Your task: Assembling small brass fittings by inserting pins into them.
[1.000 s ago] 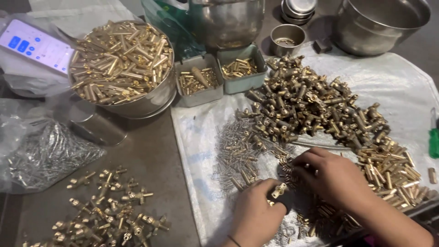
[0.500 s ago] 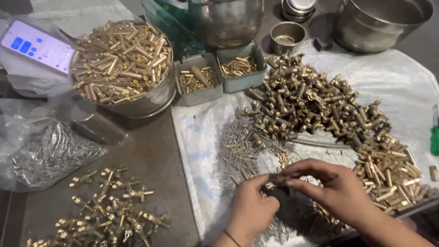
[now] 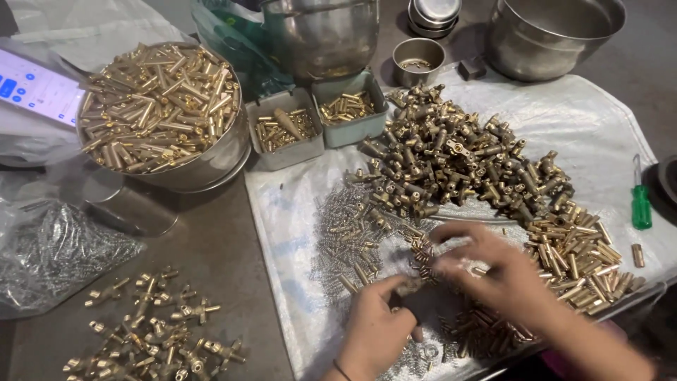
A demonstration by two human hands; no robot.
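I note my left hand (image 3: 377, 331) pinching a small brass fitting (image 3: 407, 286), right hand (image 3: 493, 271) blurred, grip indeterminable, over ridged brass parts near the white sheet's (image 3: 599, 134) front edge.

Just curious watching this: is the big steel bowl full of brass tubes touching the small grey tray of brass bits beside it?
Touching. In the head view, the grey tray's left edge sits tight against the steel bowl, with no gap showing.

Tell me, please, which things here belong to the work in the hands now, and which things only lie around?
In use:
left hand and right hand, meeting over a small brass piece
scattered springs
heap of brass fittings
short brass tubes

Lying about:
green screwdriver
bowl of brass tubes
empty steel pot
bag of springs
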